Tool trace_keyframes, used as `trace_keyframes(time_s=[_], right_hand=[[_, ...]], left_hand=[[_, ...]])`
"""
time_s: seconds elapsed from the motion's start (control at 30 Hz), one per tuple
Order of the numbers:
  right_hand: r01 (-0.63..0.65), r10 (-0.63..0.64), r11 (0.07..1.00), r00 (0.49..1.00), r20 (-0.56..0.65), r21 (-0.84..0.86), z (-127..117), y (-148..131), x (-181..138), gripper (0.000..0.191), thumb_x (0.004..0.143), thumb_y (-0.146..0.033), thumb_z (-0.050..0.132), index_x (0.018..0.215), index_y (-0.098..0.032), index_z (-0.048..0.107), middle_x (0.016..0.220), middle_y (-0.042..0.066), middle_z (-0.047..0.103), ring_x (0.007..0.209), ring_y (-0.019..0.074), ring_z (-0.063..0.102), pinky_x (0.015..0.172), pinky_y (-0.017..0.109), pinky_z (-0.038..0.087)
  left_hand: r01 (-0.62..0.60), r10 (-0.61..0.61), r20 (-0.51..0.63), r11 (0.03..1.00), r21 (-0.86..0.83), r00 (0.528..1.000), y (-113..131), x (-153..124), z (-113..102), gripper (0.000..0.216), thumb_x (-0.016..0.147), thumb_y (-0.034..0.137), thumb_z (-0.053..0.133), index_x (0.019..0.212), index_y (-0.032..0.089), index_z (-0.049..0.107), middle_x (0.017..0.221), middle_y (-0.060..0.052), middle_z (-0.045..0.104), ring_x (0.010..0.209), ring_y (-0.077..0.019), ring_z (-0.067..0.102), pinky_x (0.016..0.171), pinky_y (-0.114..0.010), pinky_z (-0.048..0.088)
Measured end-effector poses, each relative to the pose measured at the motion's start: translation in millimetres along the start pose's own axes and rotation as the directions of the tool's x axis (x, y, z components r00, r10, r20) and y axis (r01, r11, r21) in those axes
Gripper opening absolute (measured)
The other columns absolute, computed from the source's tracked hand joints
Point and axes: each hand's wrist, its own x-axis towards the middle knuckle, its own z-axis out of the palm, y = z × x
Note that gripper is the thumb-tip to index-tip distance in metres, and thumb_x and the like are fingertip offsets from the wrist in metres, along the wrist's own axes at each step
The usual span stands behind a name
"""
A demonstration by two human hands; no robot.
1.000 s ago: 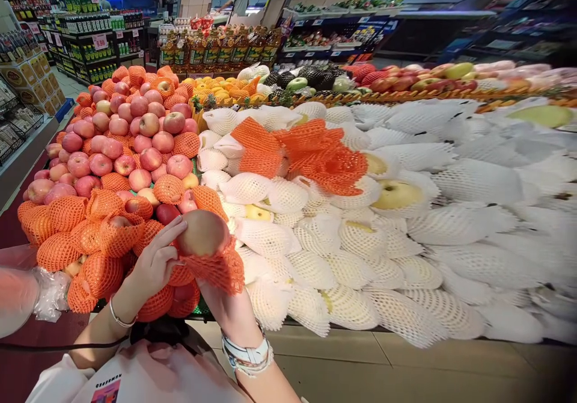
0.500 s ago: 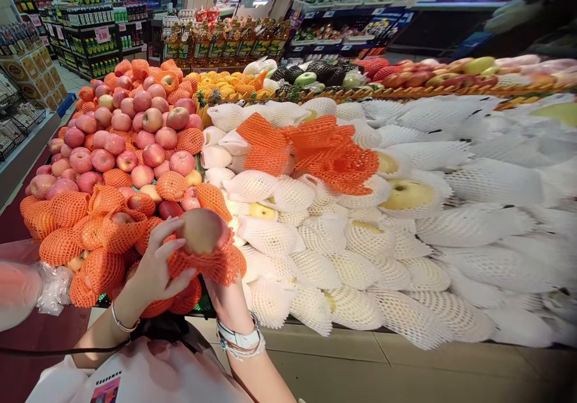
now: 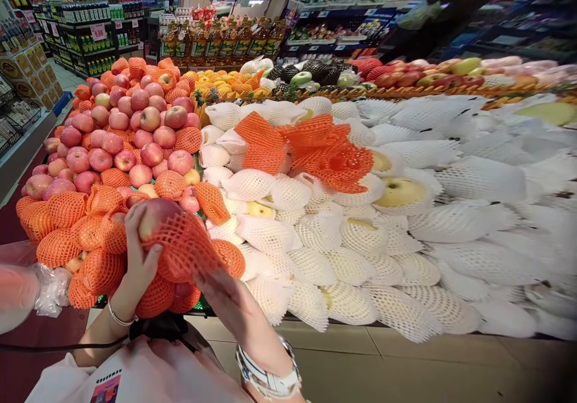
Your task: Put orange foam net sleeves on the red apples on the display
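Left hand (image 3: 137,258) gripping netted apple (image 3: 155,218), display edge (image 3: 315,325)

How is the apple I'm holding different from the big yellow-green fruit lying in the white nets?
The apple is reddish and wears an orange foam net; the yellow-green fruit sits in a white foam net. The apple is held up between the left hand and right hand, while the yellow-green fruit rests untouched on the display. The yellow-green fruit looks larger. Both are partly bare above their nets.

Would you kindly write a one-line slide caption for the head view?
Left hand and right hand hold a red apple half-sleeved in orange foam netting at a supermarket fruit display.
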Motion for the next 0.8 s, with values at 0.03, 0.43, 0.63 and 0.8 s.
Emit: trace_keyframes(time_s=[0.03,0.43,0.63,0.8], right_hand=[[0.031,-0.027,0.995,0.999,0.043,-0.096,2,-6,-2,0.023,0.099,-0.041,0.059,0.094,-0.023,0.072,0.08,0.005,0.071,0.074,0.021,0.068,0.065,0.032,0.061],[0.301,-0.49,0.624,0.87,-0.062,-0.721,27,-2,19,0.025,0.102,-0.012,0.043,0.089,-0.021,0.062,0.085,0.004,0.07,0.075,0.0182,0.066,0.072,0.03,0.059],[0.514,-0.688,0.356,0.71,0.154,-0.781,25,-5,25,0.031,0.104,-0.009,0.041,0.124,-0.018,0.063,0.103,0.006,0.077,0.098,0.0192,0.071,0.088,0.033,0.06],[0.587,-0.686,0.345,0.69,0.23,-0.733,16,-14,35,0.046,0.1,-0.006,0.051,0.143,-0.022,0.055,0.118,0.005,0.075,0.115,0.0196,0.063,0.099,0.036,0.055]], left_hand=[[0.068,-0.068,-0.025,0.998,-0.005,0.997,2,-1,-1,0.055,0.101,0.051,0.052,0.15,0.029,0.045,0.149,-0.01,0.051,0.139,-0.0305,0.049,0.122,-0.049,0.032],[0.25,-0.249,0.03,0.968,-0.029,0.968,8,-21,2,0.054,0.106,0.052,0.038,0.152,0.025,0.044,0.158,-0.012,0.047,0.15,-0.0263,0.041,0.129,-0.046,0.025],[0.472,-0.475,0.02,0.866,-0.165,0.88,17,-9,-1,0.05,0.107,0.052,0.037,0.147,0.025,0.051,0.159,-0.01,0.049,0.154,-0.0249,0.037,0.13,-0.045,0.026],[0.623,-0.616,0.156,0.686,-0.377,0.772,13,-3,-1,0.047,0.104,0.049,0.047,0.148,0.03,0.051,0.159,-0.006,0.05,0.15,-0.0244,0.045,0.125,-0.045,0.037]])
